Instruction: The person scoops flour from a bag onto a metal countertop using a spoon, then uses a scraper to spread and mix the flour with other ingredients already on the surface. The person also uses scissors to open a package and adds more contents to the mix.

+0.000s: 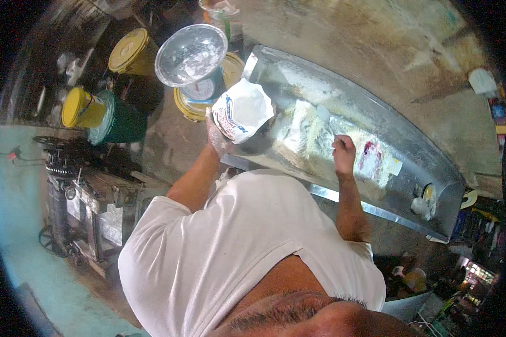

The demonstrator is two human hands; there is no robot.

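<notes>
My left hand (pixel 216 136) grips the side of a white printed bag (pixel 226 120) with blue and red markings. Its top is wide and angular, and something pale shows inside. The bag is held over the left end of a long metal trough (pixel 433 147). Inside the trough lie a heap of white powder (pixel 298 126), yellowish powder beside it and a dark red patch (pixel 371 156). Above these ingredients hovers my right hand (pixel 344 150), its fingers curled in; whether anything is in them is hidden.
Left of the trough stands a dial scale (pixel 199 90) with a powdery metal bowl (pixel 191 53) on top. Yellow buckets (pixel 130 51) and a green drum (pixel 115 119) are farther left. A heavy machine (pixel 56 168) stands by the left wall. A plastic bag (pixel 421 206) sits at the trough's right end.
</notes>
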